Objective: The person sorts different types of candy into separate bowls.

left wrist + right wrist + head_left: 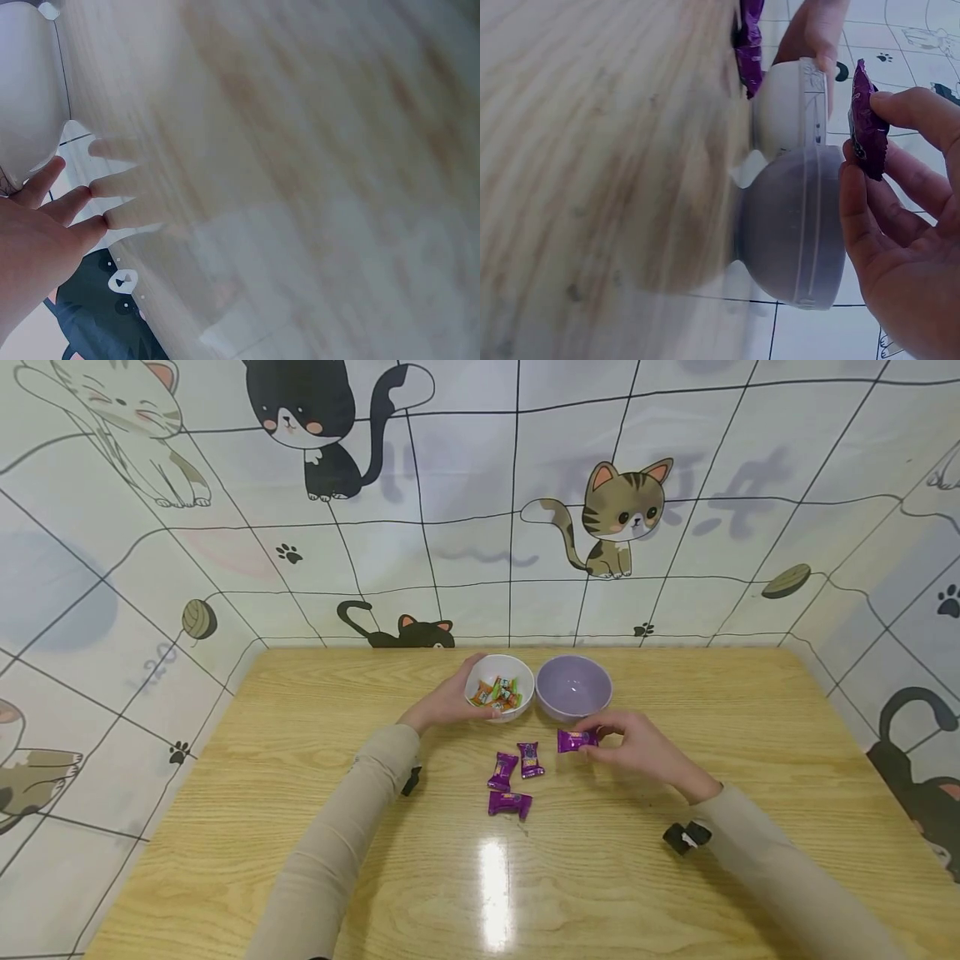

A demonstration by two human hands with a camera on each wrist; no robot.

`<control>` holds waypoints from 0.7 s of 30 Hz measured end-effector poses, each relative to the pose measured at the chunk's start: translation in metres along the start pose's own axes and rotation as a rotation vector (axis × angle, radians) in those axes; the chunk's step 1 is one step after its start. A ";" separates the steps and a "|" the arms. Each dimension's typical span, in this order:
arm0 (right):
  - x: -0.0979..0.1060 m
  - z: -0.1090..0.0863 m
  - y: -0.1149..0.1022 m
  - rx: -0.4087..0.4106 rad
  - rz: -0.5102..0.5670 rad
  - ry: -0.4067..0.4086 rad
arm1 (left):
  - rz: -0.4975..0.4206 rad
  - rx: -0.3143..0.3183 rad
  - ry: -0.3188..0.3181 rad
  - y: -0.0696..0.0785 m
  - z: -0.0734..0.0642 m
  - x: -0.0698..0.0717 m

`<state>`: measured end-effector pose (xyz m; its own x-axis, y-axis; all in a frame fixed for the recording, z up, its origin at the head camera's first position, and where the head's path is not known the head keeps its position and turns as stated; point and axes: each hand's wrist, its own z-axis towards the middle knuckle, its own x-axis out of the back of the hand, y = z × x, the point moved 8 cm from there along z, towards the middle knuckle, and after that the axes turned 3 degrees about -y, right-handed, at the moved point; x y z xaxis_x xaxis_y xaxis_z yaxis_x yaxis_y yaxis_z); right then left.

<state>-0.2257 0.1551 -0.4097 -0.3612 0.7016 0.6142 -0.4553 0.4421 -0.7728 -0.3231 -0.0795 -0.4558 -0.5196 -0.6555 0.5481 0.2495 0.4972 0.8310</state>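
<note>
My left hand holds the white bowl from its left side, thumb at the front and fingers round the far side. Several orange-and-green wrapped candies lie inside that bowl. Close on its right stands an empty light purple bowl. Between thumb and fingertips, my right hand pinches a purple-wrapped candy just in front of the purple bowl. The right wrist view shows this candy raised beside the purple bowl's rim. The left wrist view catches only part of the white bowl.
Three more purple-wrapped candies, one upper right, one upper left and one nearer, lie on the wooden table before the bowls. A cat-patterned sheet rises behind the table and along its sides.
</note>
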 end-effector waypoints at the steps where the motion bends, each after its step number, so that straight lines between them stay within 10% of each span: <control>1: 0.001 0.001 0.000 0.006 -0.006 0.010 | -0.003 0.000 0.000 0.000 0.000 0.000; 21: 0.024 0.023 0.005 -0.073 0.018 0.145 | -0.003 -0.019 0.005 0.000 0.002 0.000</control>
<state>-0.2558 0.1614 -0.3952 -0.2450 0.7809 0.5746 -0.3878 0.4642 -0.7963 -0.3252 -0.0786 -0.4559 -0.5162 -0.6597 0.5463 0.2633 0.4848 0.8341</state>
